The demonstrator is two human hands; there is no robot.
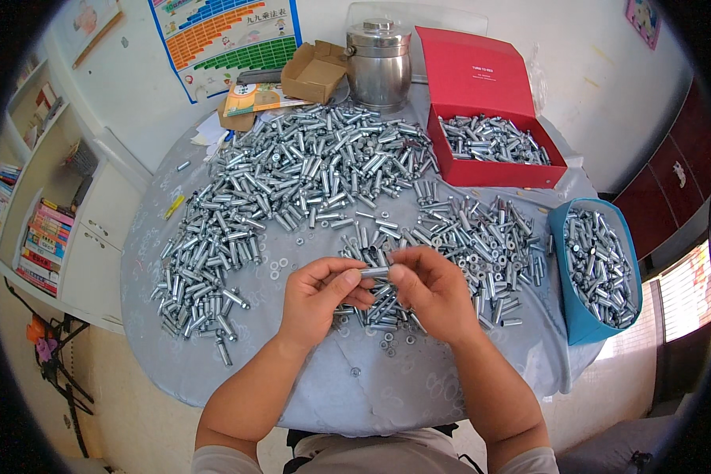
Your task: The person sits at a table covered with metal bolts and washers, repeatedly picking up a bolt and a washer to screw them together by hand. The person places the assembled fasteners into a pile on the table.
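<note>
Near the middle of the frame, the left hand [312,296] pinches the left end of a slim silver metal sleeve [375,272] between thumb and fingers, while the right hand [434,292] pinches its right end the same way. The sleeve lies nearly level between the two hands, above a round table with a shiny grey cloth [308,387]. A broad heap of silver metal anchor bolts [324,162] spreads from the upper middle to the left of the frame; a smaller heap of silver bolts and round washers [482,245] lies right of centre. At upper right stands an open red cardboard box [498,175] holding more bolts, and at right a teal oval-topped bin [581,304], also filled with them.
</note>
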